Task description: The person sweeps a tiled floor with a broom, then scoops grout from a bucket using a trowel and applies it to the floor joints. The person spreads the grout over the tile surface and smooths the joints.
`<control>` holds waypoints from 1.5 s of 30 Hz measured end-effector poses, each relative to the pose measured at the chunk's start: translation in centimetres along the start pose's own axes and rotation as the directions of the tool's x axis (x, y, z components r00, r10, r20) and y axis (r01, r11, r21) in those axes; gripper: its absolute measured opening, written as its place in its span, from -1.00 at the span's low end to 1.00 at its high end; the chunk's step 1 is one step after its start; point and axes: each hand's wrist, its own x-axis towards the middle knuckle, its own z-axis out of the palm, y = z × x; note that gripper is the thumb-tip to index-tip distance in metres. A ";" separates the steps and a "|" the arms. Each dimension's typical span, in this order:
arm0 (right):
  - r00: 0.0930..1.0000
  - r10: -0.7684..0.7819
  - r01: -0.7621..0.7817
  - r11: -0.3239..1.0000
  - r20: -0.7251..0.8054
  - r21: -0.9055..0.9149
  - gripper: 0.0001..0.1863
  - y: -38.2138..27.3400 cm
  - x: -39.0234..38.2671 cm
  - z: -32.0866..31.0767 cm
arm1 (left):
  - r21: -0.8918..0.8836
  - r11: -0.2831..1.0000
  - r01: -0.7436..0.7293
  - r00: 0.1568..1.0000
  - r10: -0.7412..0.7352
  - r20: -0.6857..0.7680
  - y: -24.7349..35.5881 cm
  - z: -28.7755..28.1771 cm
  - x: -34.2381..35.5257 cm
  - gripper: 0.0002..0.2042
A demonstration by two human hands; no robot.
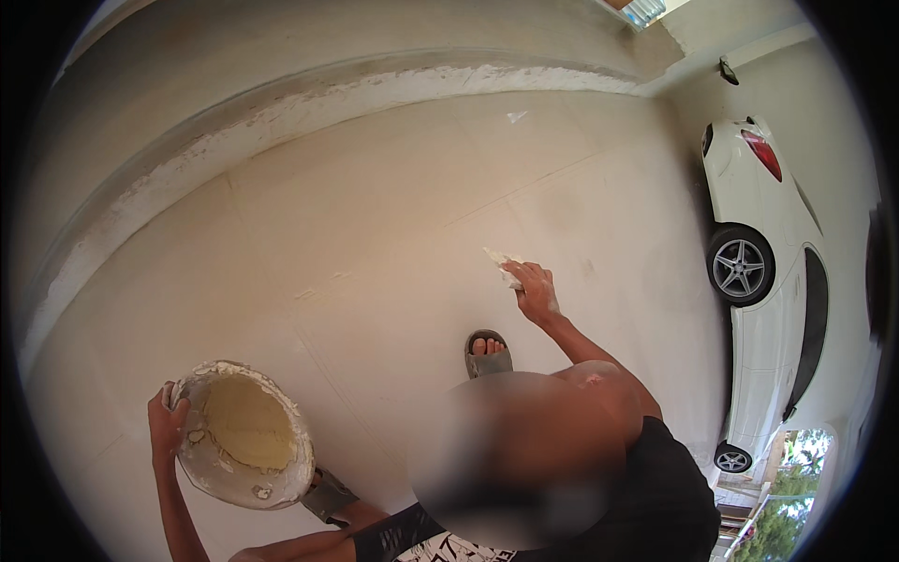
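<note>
The left grip (167,431) is closed on the rim of a bucket (229,482), which holds pale yellow paste (248,423) near the left sandal (328,498). The right grip (534,288) clasps a paste-smeared tool (497,261), its exact kind unclear, over the floor (393,206) ahead of the right sandal (486,353). A white car (763,347) stands at right.

A smooth, pale beige floor (393,178) with faint straight lines spreads across the space, a small whitish scrap (517,117) lying on it. Along its far edge runs a grey-beige wall (309,47) with a rough, patchy white strip (225,129) at its foot. To the right stands a white car (752,361) with silver spoked wheels and a red tail light (762,155). Bright daylight shows around green leafy foliage (791,510) at lower right.
</note>
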 end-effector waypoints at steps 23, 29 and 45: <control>0.839 -0.541 0.543 0.840 -0.063 0.023 -0.49 5.7 11.3 6.6 | 0.173 0.982 -0.074 0.990 0.051 0.130 38.7 11.3 -6.3 -0.50; 0.863 -0.503 0.504 0.862 -0.042 0.047 -0.50 6.8 12.6 4.9 | -0.257 0.836 -0.485 0.829 0.533 0.169 46.5 15.5 -3.4 -0.60; 0.925 -0.374 0.379 0.920 0.058 -0.099 -0.36 6.2 14.8 3.6 | -0.370 0.835 -0.408 0.598 0.551 0.582 42.9 13.5 0.2 -0.65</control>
